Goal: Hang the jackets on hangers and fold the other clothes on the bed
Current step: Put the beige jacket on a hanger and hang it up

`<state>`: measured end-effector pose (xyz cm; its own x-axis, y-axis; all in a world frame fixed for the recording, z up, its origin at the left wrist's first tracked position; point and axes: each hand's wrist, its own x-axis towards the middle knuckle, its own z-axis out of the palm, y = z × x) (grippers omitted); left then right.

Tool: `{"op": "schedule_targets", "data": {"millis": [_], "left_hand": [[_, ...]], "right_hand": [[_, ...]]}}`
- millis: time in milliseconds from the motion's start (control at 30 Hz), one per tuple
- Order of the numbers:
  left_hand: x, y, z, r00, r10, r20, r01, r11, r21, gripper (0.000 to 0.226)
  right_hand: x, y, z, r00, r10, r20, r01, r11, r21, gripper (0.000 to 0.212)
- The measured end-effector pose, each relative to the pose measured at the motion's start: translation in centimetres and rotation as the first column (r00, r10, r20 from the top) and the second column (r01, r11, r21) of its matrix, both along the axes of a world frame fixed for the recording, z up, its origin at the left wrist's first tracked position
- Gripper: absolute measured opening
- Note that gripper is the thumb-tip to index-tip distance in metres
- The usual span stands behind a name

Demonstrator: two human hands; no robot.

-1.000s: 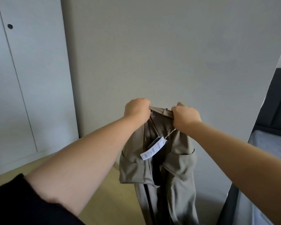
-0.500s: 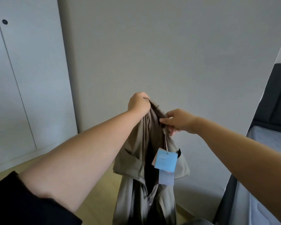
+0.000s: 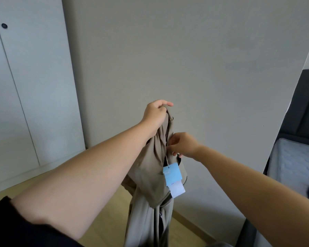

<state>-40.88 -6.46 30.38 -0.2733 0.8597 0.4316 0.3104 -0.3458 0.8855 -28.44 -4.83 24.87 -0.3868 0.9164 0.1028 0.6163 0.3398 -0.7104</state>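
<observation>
Beige jacket (image 3: 148, 177) gripped higher by left hand (image 3: 154, 114); right hand (image 3: 183, 145) dropped, pinching fabric.

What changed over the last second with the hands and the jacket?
The left hand raised the top of the jacket. The right hand let go there and moved down to pinch the edge by the tag, which turned blue side out. The left grip stayed.

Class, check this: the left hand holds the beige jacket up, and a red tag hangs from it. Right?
No: the head view shows the tag is blue, not red. The left hand does hold the beige jacket up.
</observation>
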Motion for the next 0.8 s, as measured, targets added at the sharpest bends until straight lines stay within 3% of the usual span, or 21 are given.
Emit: {"op": "schedule_targets", "data": {"millis": [133,267,333,400,500,600,733,800], "left_hand": [[0.1,-0.3,0.5,0.994,-0.104,-0.043,0.101,0.992,-0.071,0.045],[-0.3,-0.1,0.7,0.983,-0.182,-0.037,0.179,0.982,-0.066,0.045],[-0.9,0.1,0.7,0.994,-0.069,-0.084,0.069,0.998,-0.010,0.043],[-2.3,0.3,0.4,0.968,0.093,-0.234,-0.081,0.995,0.063,0.038],[-4.3,0.1,-0.3,0.823,0.231,-0.519,-0.202,0.973,0.114,0.030],[-5.3,-0.3,-0.4,0.536,0.326,-0.779,-0.242,0.943,0.228,0.022],[-6.6,-1.5,0.1,0.201,0.505,-0.840,0.001,0.857,0.515,0.012],[-7.4,-1.6,0.5,0.159,0.557,-0.815,-0.015,0.827,0.563,0.010]], "right_hand": [[-0.7,0.5,-0.2,0.997,-0.077,-0.011,0.078,0.991,0.110,0.010],[-0.4,1.0,-0.2,0.988,-0.147,0.044,0.136,0.972,0.193,0.024],[0.5,1.3,0.4,0.953,-0.249,0.169,0.190,0.933,0.305,0.022],[1.7,1.5,1.2,0.889,-0.389,0.242,0.254,0.859,0.445,0.015],[2.9,1.7,2.2,0.816,-0.516,0.262,0.275,0.744,0.608,0.016],[2.9,1.7,3.0,0.765,-0.542,0.348,0.199,0.712,0.673,0.015],[3.0,1.7,4.3,0.745,-0.557,0.368,0.186,0.702,0.688,0.020],[3.1,1.5,4.9,0.754,-0.572,0.322,0.156,0.633,0.759,0.025]]}}
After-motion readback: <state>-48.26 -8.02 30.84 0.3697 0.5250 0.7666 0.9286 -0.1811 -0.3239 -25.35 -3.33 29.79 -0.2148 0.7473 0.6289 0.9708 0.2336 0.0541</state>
